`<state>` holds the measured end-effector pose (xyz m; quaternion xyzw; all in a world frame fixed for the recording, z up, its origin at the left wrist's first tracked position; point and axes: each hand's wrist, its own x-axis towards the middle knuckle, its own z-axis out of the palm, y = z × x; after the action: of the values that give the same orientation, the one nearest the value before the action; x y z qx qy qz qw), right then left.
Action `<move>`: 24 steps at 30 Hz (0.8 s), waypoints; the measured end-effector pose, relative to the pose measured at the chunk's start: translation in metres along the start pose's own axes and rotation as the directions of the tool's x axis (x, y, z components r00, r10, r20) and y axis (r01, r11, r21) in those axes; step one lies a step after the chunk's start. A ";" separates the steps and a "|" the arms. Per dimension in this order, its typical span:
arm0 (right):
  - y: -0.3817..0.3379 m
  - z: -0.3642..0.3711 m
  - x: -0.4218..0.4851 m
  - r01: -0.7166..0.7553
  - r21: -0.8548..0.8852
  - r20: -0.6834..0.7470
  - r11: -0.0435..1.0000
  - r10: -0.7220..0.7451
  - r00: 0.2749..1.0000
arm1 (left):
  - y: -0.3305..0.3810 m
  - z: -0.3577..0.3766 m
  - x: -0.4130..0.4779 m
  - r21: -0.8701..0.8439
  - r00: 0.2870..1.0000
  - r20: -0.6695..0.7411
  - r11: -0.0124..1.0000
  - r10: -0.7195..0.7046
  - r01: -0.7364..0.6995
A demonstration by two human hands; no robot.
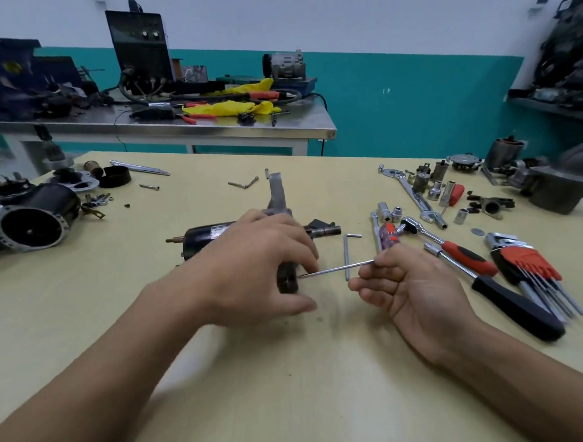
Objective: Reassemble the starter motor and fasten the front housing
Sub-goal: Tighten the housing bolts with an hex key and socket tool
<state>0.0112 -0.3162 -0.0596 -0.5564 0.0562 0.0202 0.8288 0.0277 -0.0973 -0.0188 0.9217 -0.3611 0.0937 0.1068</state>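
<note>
A black starter motor (200, 238) lies on its side in the middle of the yellow table, with a grey metal housing arm (277, 194) rising behind it. My left hand (252, 272) lies over the motor, its fingers curled round a dark cylindrical part (287, 282) at the motor's near side. My right hand (409, 282) pinches a long thin bolt (335, 269). The bolt lies level, and its tip touches the dark part just beside my left fingertips. Most of the motor body is hidden under my left hand.
An Allen key (346, 252) lies right of the motor. Ratchets, sockets, a red-handled driver (465, 256) and a hex key set (533, 270) crowd the right side. Another motor housing (36, 218) and small parts sit far left; loose bolts (243, 183) lie behind.
</note>
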 end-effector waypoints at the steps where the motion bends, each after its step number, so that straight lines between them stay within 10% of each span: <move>1: -0.001 0.000 0.000 -0.004 0.008 0.002 1.000 0.004 1.000 | 0.001 0.005 -0.005 0.067 0.998 -0.052 0.998 0.022 -0.019; 10: -0.013 -0.005 0.000 -0.069 -0.133 0.039 0.989 0.075 0.996 | 0.009 0.021 -0.009 0.073 0.918 -0.392 0.997 0.053 -0.026; 18: -0.036 -0.025 0.000 0.211 -0.557 0.266 0.804 -0.068 0.962 | 0.006 0.026 -0.009 0.075 0.903 -0.420 0.995 0.095 -0.070; 24: -0.038 -0.023 0.000 0.259 -0.560 0.318 0.787 -0.085 0.944 | 0.005 0.025 -0.012 0.069 0.905 -0.412 0.994 0.104 -0.083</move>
<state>0.0131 -0.3518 -0.0334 -0.7821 -0.1206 0.0378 0.6102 0.0181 -0.0999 -0.0449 0.8648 -0.3713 0.3014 0.1534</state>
